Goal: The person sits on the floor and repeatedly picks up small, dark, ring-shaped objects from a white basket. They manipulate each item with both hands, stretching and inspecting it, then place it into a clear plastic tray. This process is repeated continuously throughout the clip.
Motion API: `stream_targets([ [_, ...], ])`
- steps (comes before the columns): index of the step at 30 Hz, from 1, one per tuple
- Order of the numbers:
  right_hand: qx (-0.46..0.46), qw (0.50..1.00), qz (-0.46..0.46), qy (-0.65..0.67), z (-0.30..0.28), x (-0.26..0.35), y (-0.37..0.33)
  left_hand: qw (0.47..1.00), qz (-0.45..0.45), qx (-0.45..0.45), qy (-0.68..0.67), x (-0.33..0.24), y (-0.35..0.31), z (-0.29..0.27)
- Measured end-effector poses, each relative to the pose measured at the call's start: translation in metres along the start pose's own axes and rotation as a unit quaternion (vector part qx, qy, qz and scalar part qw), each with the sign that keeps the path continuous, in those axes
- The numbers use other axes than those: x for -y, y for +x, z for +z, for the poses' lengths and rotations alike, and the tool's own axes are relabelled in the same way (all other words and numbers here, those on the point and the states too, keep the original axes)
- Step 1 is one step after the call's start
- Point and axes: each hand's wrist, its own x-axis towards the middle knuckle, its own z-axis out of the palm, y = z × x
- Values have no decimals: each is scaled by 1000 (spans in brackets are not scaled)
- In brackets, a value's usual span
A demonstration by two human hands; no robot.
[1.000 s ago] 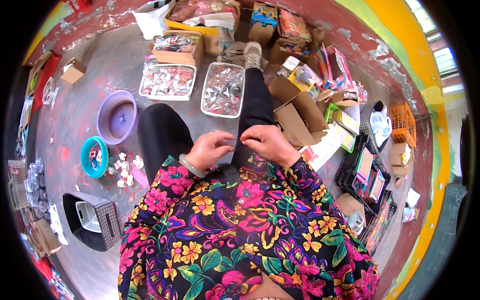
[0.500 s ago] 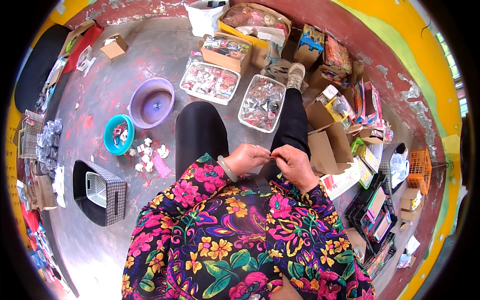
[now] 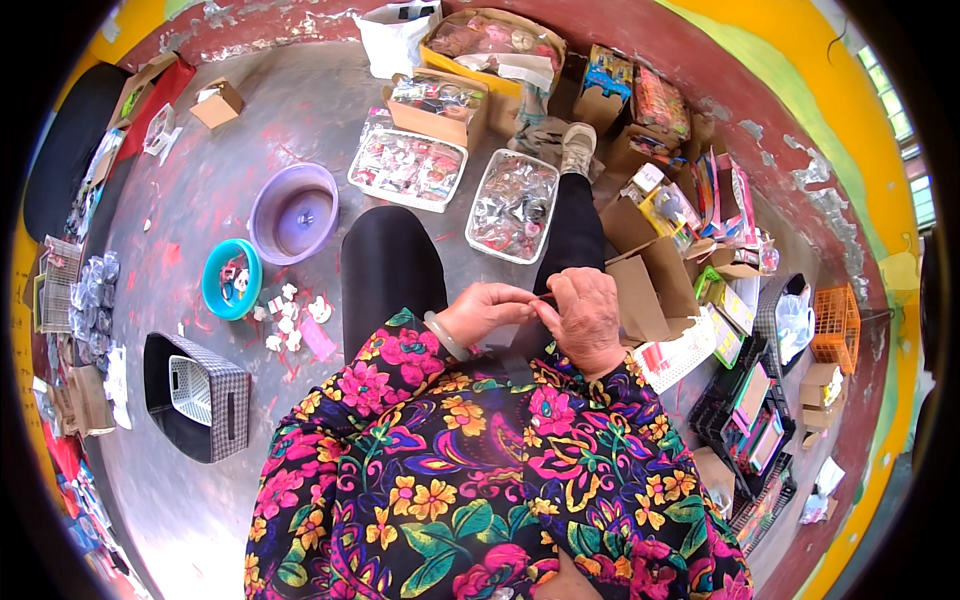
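In front of my lap, my left hand and my right hand meet at the fingertips. Both pinch at the same spot, where a tiny reddish bit shows between them; it is too small to name. A pale bangle circles my left wrist. Just beyond my hands, between my legs, a white basket holds many clear-wrapped small items. A second white basket of small packaged goods stands to its left.
On the left floor are a purple basin, a teal basin with small items, white scraps and a checked bin. Cardboard boxes, a white crate, black crates and an orange crate crowd the right.
My right hand has risen slightly and turned, with its knuckles higher. My left hand stays near it, fingers still pinched. The whole view has shifted a little.
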Motion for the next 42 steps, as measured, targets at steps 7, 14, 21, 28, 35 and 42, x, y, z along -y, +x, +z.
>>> stream_targets([
  [7, 4, 998, -6, 62, 16, 2, -1, 998, 11, -24, -63, 6, 4, -2],
  [14, 45, 985, 56, 154, 23, 3, -6, 998, 55, -19, -38, 7, 5, -1],
  [21, -34, 976, 91, 195, 22, 12, 1, 996, 58, -56, -37, 8, 5, -4],
  [28, 20, 975, 91, 200, 28, 7, -6, 996, 59, -42, -59, -4, 3, 2],
  [35, 43, 972, 90, 213, 37, -2, -13, 993, 101, -58, 15, 12, 8, -4],
  [42, 80, 963, 109, 232, 48, -5, -20, 983, 129, -73, 105, 13, 7, 2],
])
